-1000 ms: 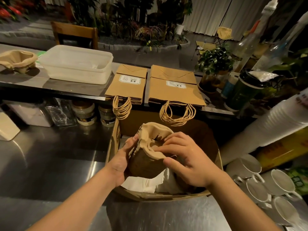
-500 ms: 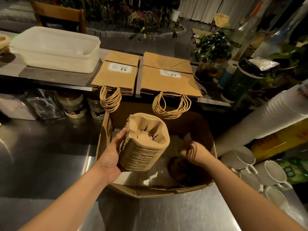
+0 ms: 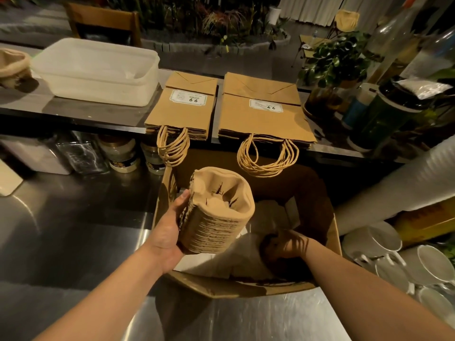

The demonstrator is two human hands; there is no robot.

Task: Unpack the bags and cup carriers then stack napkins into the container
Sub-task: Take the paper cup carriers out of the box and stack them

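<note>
Over the box (image 3: 334, 232) | my left hand (image 3: 167, 232) alone grips the carrier stack (image 3: 216, 217), lifted clear | right hand (image 3: 283, 244) has let go, now down inside, grip unclear | carriers go to the bench next.

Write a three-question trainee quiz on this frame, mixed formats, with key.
1. True or false: the left hand holds the stack of cup carriers above the cardboard box.
2. Where is the right hand? A) on the white plastic container B) down inside the cardboard box C) on the white mugs
3. Fill in: two stacks of kraft paper bags lie flat on the raised counter with their ____ hanging over its edge.

Key: 1 true; 2 B; 3 handles.
</note>
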